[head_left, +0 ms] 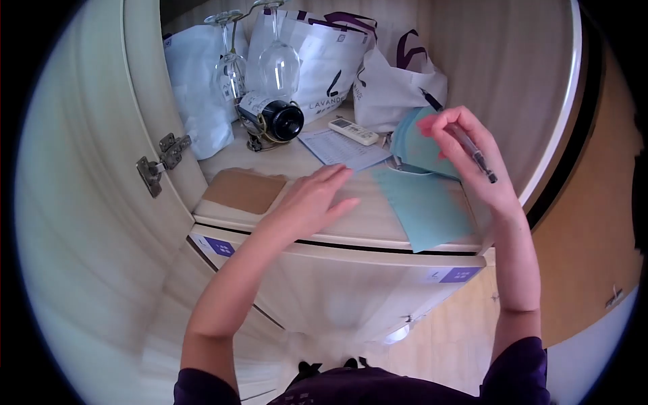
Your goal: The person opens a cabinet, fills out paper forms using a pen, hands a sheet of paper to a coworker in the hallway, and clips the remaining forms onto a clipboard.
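Note:
A clear-barrelled pen with a black end (466, 140) is held in my right hand (472, 155), slanting up to the left. The fingers of that hand are closed round it, in front of a stack of turquoise sheets (420, 150); whether the fingertips touch the sheets I cannot tell. One turquoise sheet (425, 209) hangs over the shelf's front edge. My left hand (316, 202) is open, its fingers stretched over the shelf, with nothing in it. A brown card (244, 191) lies left of it, and a printed white sheet (341, 147) lies just beyond its fingertips.
A white remote control (354, 131) lies behind the printed sheet. A dark bottle (280, 120) rests in a metal rack with upside-down wine glasses (279, 67). White bags (398, 94) stand at the back. The hinged cabinet door (88, 148) is at left; drawer fronts (337, 283) are below.

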Demonstrator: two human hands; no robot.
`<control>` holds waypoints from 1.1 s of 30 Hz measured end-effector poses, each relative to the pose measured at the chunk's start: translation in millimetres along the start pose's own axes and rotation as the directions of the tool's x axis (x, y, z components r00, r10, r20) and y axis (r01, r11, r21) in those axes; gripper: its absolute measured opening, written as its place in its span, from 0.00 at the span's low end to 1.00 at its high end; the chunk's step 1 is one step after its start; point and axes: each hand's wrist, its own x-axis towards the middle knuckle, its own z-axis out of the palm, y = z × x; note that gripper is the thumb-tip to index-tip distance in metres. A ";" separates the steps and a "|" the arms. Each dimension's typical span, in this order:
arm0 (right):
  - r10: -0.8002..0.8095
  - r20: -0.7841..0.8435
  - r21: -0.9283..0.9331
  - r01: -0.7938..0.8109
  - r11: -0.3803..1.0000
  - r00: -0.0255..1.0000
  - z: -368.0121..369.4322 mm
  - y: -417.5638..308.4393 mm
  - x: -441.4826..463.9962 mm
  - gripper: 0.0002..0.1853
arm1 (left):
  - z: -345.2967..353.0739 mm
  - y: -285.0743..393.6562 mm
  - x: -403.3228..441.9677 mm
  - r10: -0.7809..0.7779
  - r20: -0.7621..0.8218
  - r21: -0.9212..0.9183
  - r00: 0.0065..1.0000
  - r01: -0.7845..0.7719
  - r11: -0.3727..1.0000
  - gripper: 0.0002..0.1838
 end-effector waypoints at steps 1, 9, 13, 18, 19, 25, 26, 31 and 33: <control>0.058 0.054 0.055 -0.061 0.997 0.997 2.2 -2.7 -0.7 0.07 | 7.3 -5.1 6.5 -0.038 0.067 0.033 0.997 0.036 0.999 0.30; 0.147 0.380 -0.215 -0.067 0.974 0.913 41.8 29.0 23.7 0.15 | -8.4 5.6 -5.5 -0.052 0.271 0.121 0.961 0.019 0.992 0.39; 0.248 0.465 -0.227 -0.156 0.961 0.850 85.1 49.3 39.8 0.20 | -16.8 24.8 -40.2 0.079 0.186 0.097 0.979 -0.099 0.990 0.36; 0.258 0.468 -0.489 0.004 0.872 0.845 92.4 119.3 50.3 0.21 | -7.3 17.6 -55.3 0.206 -0.045 0.063 0.977 -0.203 0.977 0.32; 0.188 0.402 -0.452 0.016 0.892 0.896 94.1 120.4 54.0 0.19 | -6.0 17.9 -56.3 0.215 -0.057 0.078 0.975 -0.210 0.975 0.32; 0.240 0.412 -0.511 0.005 0.860 0.879 106.5 98.6 78.8 0.14 | -4.2 18.9 -57.0 0.211 -0.087 0.109 0.974 -0.201 0.974 0.32; 0.223 0.454 -0.506 0.043 0.862 0.863 113.3 96.9 80.5 0.14 | -3.8 19.1 -57.3 0.216 -0.092 0.110 0.972 -0.205 0.973 0.32; 0.252 0.383 -0.318 -0.130 0.939 0.889 130.5 126.9 96.3 0.20 | -6.1 18.4 -59.2 0.247 -0.126 0.081 0.961 -0.238 0.968 0.29; 0.354 0.282 -0.373 -0.239 0.897 0.892 124.6 98.5 98.5 0.22 | -6.9 17.6 -59.4 0.258 -0.181 0.028 0.949 -0.258 0.966 0.28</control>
